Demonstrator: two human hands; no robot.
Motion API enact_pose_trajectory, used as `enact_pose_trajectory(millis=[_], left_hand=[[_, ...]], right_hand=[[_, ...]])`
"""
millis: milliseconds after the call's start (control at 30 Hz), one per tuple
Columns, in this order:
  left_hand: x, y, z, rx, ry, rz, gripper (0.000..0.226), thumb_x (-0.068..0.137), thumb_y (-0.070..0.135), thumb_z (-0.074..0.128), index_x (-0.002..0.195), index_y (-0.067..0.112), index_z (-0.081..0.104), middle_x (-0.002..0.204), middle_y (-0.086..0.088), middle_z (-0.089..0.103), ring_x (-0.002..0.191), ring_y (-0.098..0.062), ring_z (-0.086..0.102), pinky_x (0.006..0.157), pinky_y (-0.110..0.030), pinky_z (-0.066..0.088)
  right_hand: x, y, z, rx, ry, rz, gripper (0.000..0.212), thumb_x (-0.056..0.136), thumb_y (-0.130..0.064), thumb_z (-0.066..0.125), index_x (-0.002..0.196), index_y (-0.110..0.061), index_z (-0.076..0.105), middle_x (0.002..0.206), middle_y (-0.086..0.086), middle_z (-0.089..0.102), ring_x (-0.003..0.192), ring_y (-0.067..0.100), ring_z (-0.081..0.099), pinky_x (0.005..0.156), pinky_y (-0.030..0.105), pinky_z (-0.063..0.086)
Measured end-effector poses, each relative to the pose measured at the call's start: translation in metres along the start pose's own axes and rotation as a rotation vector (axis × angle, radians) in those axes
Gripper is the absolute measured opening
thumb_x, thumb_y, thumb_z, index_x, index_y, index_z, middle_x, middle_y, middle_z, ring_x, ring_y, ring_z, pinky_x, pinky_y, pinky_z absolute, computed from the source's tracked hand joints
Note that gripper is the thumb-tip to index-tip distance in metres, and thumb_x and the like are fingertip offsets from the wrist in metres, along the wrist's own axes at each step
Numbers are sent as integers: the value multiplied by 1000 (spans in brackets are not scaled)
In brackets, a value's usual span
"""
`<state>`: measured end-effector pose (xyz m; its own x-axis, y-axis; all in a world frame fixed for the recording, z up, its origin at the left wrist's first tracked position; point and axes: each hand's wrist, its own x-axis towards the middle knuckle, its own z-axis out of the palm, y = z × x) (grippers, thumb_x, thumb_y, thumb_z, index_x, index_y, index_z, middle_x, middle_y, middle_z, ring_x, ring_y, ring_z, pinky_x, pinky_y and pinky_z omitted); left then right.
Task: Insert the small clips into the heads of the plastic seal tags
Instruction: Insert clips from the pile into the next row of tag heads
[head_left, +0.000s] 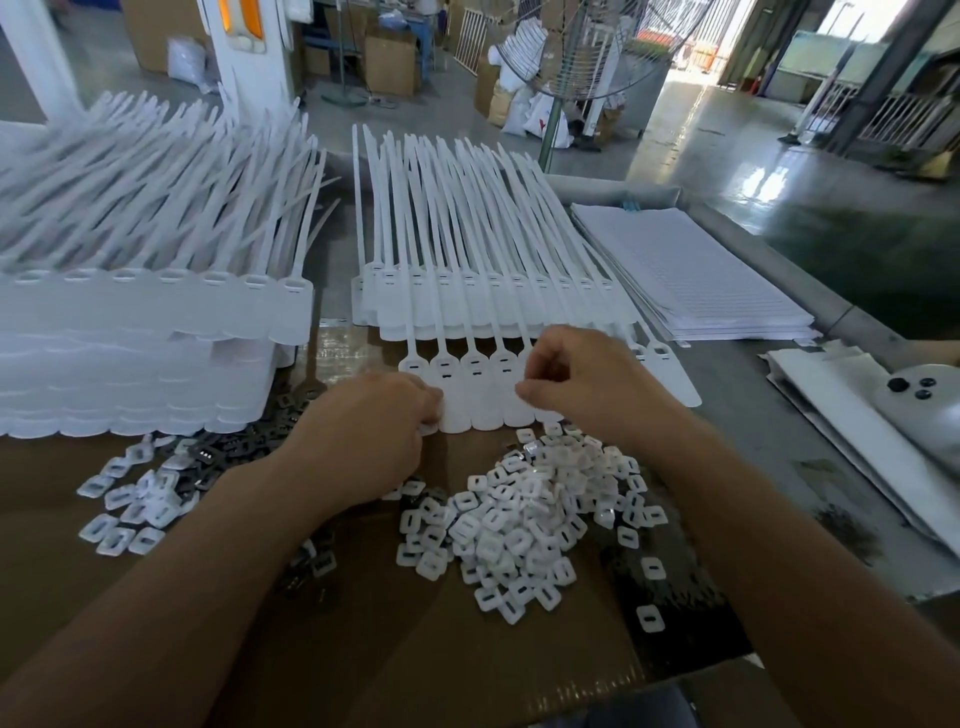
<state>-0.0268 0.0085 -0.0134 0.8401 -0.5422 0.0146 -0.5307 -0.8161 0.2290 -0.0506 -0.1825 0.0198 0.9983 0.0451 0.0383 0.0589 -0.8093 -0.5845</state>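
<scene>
A joined row of tags (478, 395) lies flat at the middle of the bench (769, 467), heads away from the near edge, each head showing a small slot. The left hand (374, 426) curls its fingers round the row's left end tag and steadies it. The right hand (576, 374) hovers over the right end of the row with thumb and forefinger drawn close together; whether they pinch a clip I cannot tell, since the tips hide it.

A heap of white clips (524, 525) sits between the row and the near edge, with dark clips (218, 452) toward the left edge under a tall stack of tags (156, 338). A second stack (483, 296) lies just behind the row.

The clips look light, hard and smooth, likely to skitter or flip if nudged, so a fingertip pinch on two opposite sides should suit, keeping the slot lined up with the head. The tags look thin and springy; their straps will flex, so the flat label below the head is probably the steadiest place to hold.
</scene>
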Motion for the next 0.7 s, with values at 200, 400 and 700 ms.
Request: enact_pose_trajectory(millis=[200, 400, 700], left_hand=[[0, 0, -2, 4, -9, 12, 47, 82, 3, 41, 124, 19, 55, 132, 3, 51, 118, -14, 47, 98, -34, 42], [0, 1, -3, 11, -24, 10, 50, 83, 3, 40, 129, 20, 51, 137, 6, 46, 121, -12, 45, 101, -33, 39], [0, 1, -1, -6, -25, -2, 51, 84, 3, 40, 132, 22, 47, 139, 6, 43, 127, -12, 38, 106, -33, 34]], right_hand=[[17, 27, -15, 213, 165, 145, 19, 81, -4, 65, 75, -21, 61, 81, 5, 69, 65, 11, 65, 61, 21, 55], [33, 42, -14, 113, 271, 186, 22, 82, -9, 66, 68, -26, 61, 71, -8, 62, 65, 8, 57, 75, 34, 53], [41, 46, -8, -70, 163, 156, 7, 88, -15, 59, 87, -20, 64, 78, -12, 54, 72, 2, 47, 48, 2, 28]])
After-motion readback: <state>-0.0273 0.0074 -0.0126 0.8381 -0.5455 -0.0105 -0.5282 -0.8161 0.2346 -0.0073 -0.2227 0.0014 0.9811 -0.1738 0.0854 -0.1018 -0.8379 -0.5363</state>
